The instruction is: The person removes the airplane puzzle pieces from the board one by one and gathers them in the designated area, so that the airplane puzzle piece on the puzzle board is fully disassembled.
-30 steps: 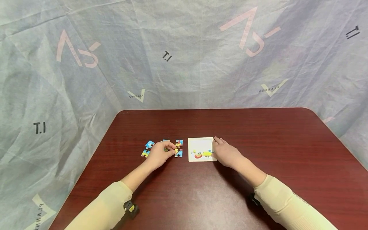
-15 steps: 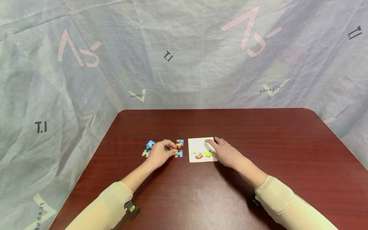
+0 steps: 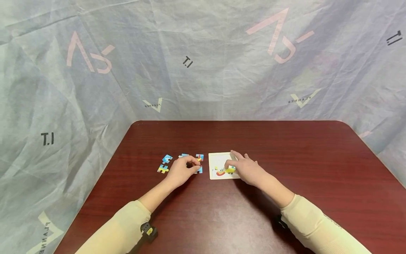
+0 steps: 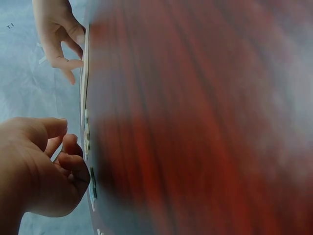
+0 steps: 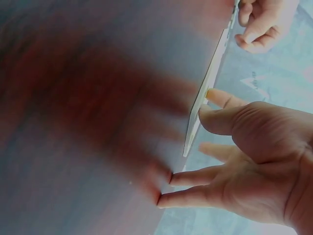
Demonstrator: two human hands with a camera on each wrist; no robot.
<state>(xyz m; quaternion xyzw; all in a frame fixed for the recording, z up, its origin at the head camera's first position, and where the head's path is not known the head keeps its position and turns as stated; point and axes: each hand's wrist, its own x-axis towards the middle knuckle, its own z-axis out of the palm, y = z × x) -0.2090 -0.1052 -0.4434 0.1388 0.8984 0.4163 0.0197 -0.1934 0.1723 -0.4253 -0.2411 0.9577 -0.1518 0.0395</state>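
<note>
Shifted index finger of right hand [image 3: 251, 171] leftward, off right edge of board [image 3: 210, 171] to over picture [image 3: 220, 172]; spread wide, gripping nothing. Inched left hand [image 3: 180, 172] right too, narrow over pieces [image 3: 200, 156] left of board; cannot tell if pinching one. Likely means attention on picture, with pieces outside board.

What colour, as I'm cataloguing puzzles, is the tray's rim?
Pale cream; the tray's rim shows best in the head view.
</note>
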